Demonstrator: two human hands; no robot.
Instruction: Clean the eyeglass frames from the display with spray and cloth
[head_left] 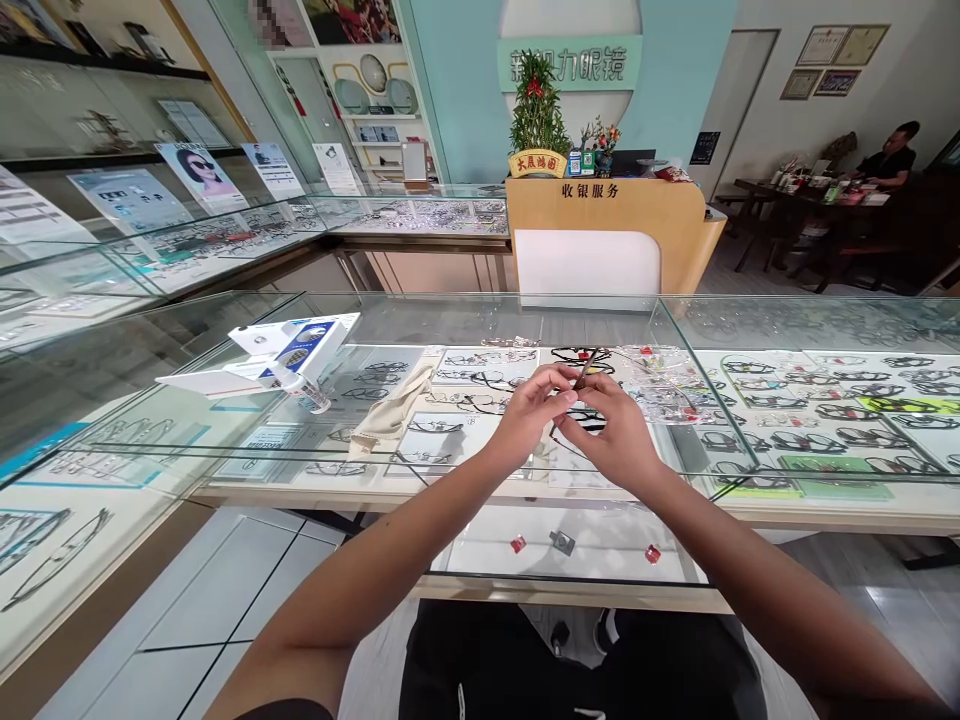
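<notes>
Over the glass counter, my left hand [536, 410] and my right hand [615, 430] meet with their fingertips pinched together. Between them is a pair of eyeglasses, of which a thin dark arm [588, 367] sticks up past the fingertips; my fingers hide most of it. Beneath and behind my hands, several eyeglass frames [480, 377] lie on white display boards under the glass. Left of my left hand, a beige cloth [397, 408] is draped on the counter. Beyond the cloth stand a small clear bottle [304, 390] and an opened white-and-blue box [307, 345].
A clear tray [660, 385] with red tags sits just right of my hands. Below the counter edge, a pulled-out drawer [480, 555] holds small red pieces and a grey piece [562, 542]. Farther off are a wooden cashier desk [690, 235] and a seated person [889, 160].
</notes>
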